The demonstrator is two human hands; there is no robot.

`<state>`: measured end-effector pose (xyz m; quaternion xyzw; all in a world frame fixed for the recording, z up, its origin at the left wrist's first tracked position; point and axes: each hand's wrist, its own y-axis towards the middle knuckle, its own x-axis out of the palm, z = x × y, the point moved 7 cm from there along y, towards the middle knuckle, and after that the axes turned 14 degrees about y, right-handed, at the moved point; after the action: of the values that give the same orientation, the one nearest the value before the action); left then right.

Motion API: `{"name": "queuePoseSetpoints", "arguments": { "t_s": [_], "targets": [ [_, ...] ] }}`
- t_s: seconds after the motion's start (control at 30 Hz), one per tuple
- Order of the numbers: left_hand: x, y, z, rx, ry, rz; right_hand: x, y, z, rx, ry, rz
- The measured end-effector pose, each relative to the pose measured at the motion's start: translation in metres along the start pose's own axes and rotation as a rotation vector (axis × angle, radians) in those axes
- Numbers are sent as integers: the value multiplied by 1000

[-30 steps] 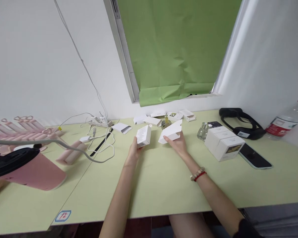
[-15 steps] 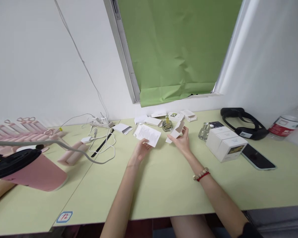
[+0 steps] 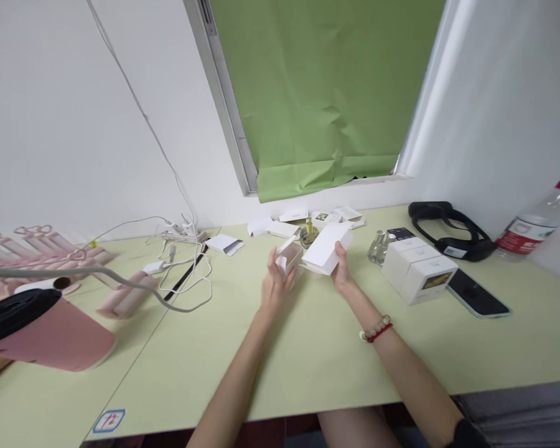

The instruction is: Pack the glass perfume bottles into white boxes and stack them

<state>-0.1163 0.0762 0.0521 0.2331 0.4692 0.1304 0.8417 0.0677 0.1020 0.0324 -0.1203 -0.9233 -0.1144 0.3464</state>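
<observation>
My left hand (image 3: 274,287) is closed around a small white carton (image 3: 291,256) with its flap standing open. Just to the right, my right hand (image 3: 341,269) grips a blank white folded card piece (image 3: 327,245) between thumb and fingers. The two paper pieces are close together above the table; whether they touch, I cannot tell. Behind them stands a round glass perfume bottle (image 3: 308,234) with a yellowish top, partly covered by the card. Several flattened or open white cartons (image 3: 284,229) lie along the wall behind it.
Right of my hands are small clear glass bottles (image 3: 378,247), a row of white boxes (image 3: 420,271), a phone (image 3: 478,295), a black headset (image 3: 466,247) and a water bottle (image 3: 525,233). On the left are a pink cup (image 3: 74,333), white cables (image 3: 200,274) and pink tubes (image 3: 127,295).
The small open carton, earlier in my right hand, is now in my left. My right hand now holds a white card piece; the printed sheet earlier in my left hand no longer shows its print.
</observation>
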Motion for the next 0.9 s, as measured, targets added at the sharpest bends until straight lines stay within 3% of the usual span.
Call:
{"name": "queuePoseSetpoints", "arguments": {
  "t_s": [0.27,0.5,0.73,0.9],
  "targets": [
    [9,-9,30,238,34,-126,6,-4,-6,-26,71,-22],
    [19,-13,26,230,50,-65,5,-3,-10,-39,-28,-21],
    [14,-18,48,351,223,-101,8,-8,-31,-256,-169,3],
    [10,-20,53,431,218,30,9,-9,-28,-261,-169,-26]
  ]
}}
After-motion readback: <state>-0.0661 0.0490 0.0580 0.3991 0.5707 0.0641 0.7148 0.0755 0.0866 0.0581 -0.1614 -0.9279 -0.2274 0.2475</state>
